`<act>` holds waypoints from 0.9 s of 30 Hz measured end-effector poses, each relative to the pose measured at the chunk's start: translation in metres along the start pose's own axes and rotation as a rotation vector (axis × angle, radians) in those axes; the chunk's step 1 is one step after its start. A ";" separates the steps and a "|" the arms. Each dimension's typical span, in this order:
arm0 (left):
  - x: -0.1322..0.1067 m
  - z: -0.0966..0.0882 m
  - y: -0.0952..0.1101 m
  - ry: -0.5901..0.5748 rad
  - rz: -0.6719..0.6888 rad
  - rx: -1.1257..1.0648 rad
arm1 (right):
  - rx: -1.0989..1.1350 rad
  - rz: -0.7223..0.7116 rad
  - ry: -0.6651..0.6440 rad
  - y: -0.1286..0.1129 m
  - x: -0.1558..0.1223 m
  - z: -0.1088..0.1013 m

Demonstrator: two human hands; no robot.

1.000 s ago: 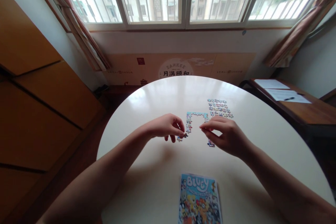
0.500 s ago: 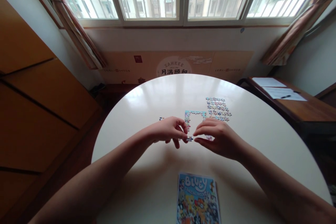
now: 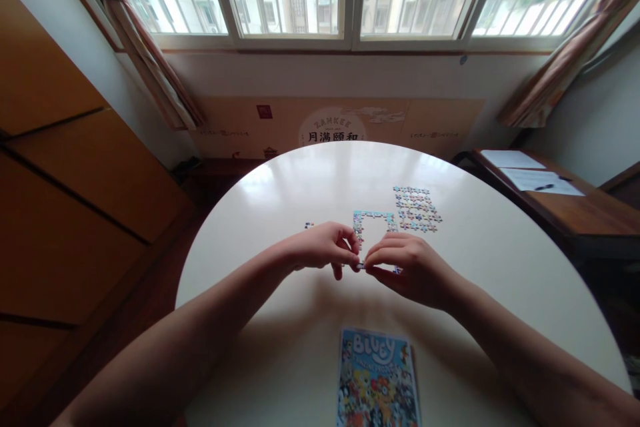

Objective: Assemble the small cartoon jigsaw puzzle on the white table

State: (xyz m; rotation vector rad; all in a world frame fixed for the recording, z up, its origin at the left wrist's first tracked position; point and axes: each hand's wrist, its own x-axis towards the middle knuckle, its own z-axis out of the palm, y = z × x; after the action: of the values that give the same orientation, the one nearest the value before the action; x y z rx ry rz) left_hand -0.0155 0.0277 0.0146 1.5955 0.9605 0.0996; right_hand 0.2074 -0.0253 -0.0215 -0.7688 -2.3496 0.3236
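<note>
Between the fingertips of both hands is a small jigsaw puzzle piece (image 3: 361,266), mostly covered by the fingers. My left hand (image 3: 327,245) pinches it from the left with thumb and forefinger. From the right, the thumb and fingers of my right hand (image 3: 407,259) close on its other side. Just beyond the hands lies a partly joined puzzle border (image 3: 373,214), its top edge and left side showing. My right hand hides part of its right side. A few pieces (image 3: 309,225) lie behind my left wrist.
Rows of loose puzzle pieces (image 3: 417,208) lie at the back right of the round white table (image 3: 260,360). A colourful Bluey picture sheet or box (image 3: 377,380) lies near me. A wooden side table (image 3: 600,203) with papers (image 3: 543,181) stands at the right.
My right hand has moved slightly left, and its fingertips have closed in on the puzzle piece at my left fingertips. My left hand has hardly moved.
</note>
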 end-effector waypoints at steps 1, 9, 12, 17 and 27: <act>-0.001 -0.002 -0.001 0.021 0.019 0.029 | -0.001 0.002 -0.006 0.000 0.000 0.000; -0.011 -0.019 -0.002 0.359 0.298 0.725 | -0.068 0.040 -0.107 0.002 -0.006 0.000; -0.007 -0.021 -0.005 0.288 0.353 0.832 | -0.088 0.065 -0.135 0.003 -0.006 0.001; -0.003 -0.020 -0.009 0.242 0.412 0.918 | -0.108 0.086 -0.137 0.003 -0.006 0.000; -0.002 -0.018 -0.009 0.213 0.412 1.005 | -0.098 0.041 -0.156 0.005 -0.007 0.003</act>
State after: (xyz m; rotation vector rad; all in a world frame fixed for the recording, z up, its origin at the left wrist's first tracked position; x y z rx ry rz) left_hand -0.0314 0.0402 0.0127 2.7491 0.8669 0.0737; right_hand 0.2121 -0.0252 -0.0290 -0.8668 -2.5145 0.2977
